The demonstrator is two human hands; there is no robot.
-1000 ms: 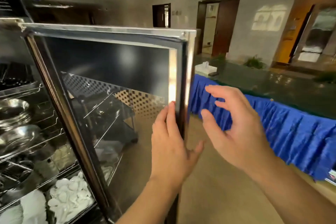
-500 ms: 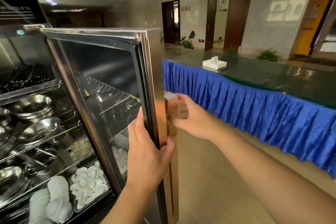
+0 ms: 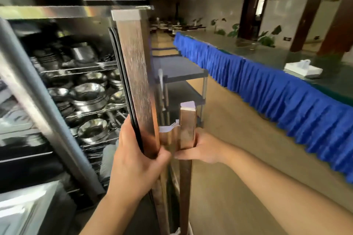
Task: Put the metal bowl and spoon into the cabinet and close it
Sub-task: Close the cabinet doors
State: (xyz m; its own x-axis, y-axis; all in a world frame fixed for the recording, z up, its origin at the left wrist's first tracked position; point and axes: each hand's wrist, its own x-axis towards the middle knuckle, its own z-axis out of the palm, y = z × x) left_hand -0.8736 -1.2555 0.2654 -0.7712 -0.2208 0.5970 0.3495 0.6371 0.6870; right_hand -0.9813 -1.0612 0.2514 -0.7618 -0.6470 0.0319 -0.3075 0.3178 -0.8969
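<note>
The left hand is wrapped around the edge of the brushed-steel cabinet door, fingers on the inner black seal side and thumb pressed on the outer face. Just to its right, the right hand is closed around the tall square steel door handle, fingertips curled in front of it. Half a second ago the door stood wider, its glass pane facing the camera; now it shows almost edge-on, swung nearer the cabinet, and the right hand has tightened on the handle. Left of the left hand, the stacked shiny metal bowls sit on wire shelves inside the cabinet; no spoon can be picked out there. Beyond the right hand runs a long table with a pleated blue skirt.
</note>
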